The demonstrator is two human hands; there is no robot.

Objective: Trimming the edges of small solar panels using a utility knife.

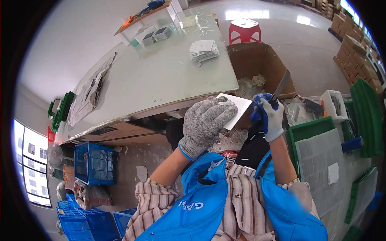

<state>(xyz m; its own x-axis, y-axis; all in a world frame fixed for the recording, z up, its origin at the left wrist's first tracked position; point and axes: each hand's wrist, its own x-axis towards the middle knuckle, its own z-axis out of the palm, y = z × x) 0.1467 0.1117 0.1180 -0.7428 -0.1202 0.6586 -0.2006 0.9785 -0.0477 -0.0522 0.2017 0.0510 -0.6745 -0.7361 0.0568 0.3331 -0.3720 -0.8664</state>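
My left hand [205, 122], in a grey knit glove, grips a flat white card [237, 108] at the edge of the pale worktable [161, 76]. My right hand [268, 116], gloved white and blue, is closed around a knife [281, 85], blade angled upward. Behind them sits an open cardboard box [257, 60]; a green tray [307, 128] lies to my right.

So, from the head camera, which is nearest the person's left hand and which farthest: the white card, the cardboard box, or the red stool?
From the left hand:
1. White card, held in it.
2. Cardboard box, beyond, right of the table.
3. Red stool, farthest, behind the box.
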